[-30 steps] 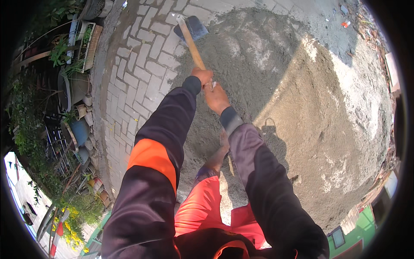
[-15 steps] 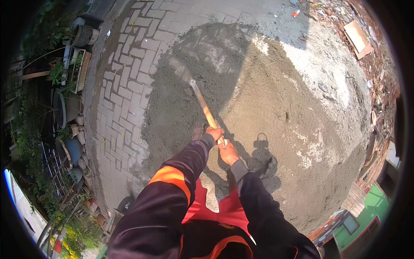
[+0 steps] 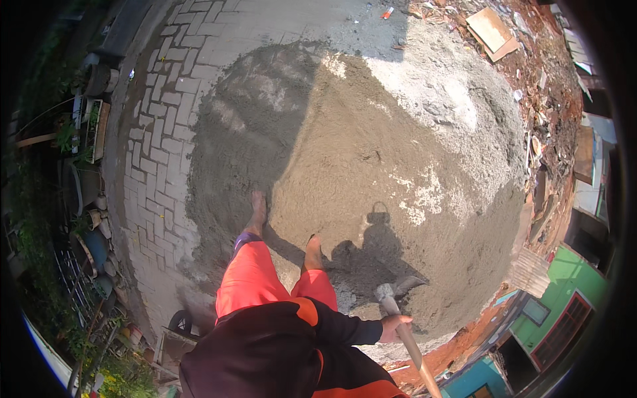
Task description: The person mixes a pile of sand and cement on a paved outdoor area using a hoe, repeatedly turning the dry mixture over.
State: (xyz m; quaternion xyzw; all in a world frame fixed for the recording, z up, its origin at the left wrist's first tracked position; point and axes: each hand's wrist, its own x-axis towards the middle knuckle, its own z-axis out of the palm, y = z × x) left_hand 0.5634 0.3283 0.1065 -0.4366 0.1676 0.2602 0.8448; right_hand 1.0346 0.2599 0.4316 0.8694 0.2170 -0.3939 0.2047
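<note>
My left hand (image 3: 396, 328) is wrapped round the wooden handle of a hoe (image 3: 417, 358), low on my right side and close to the tool's head. The hoe's collar (image 3: 385, 292) is pale with dried mix, and its grey blade (image 3: 409, 285) is just above or against the wet mortar; I cannot tell which. My left sleeve, dark with an orange band, crosses in front of my body. The handle runs out of the lower edge, and my right hand is not in view. A broad bed of grey-brown mortar (image 3: 352, 146) spreads before me.
My bare feet (image 3: 257, 207) stand in the mortar. Block paving (image 3: 156, 139) lies left, edged by pots and plants (image 3: 93, 225). Pale dry material (image 3: 438, 86) covers the far right, beside rubble and a board (image 3: 491, 33). A green house (image 3: 564, 292) stands at the lower right.
The hoe has swung from the mortar in front of me back to my lower right. My left hand moved with it, my right hand left the view, and my body turned right.
</note>
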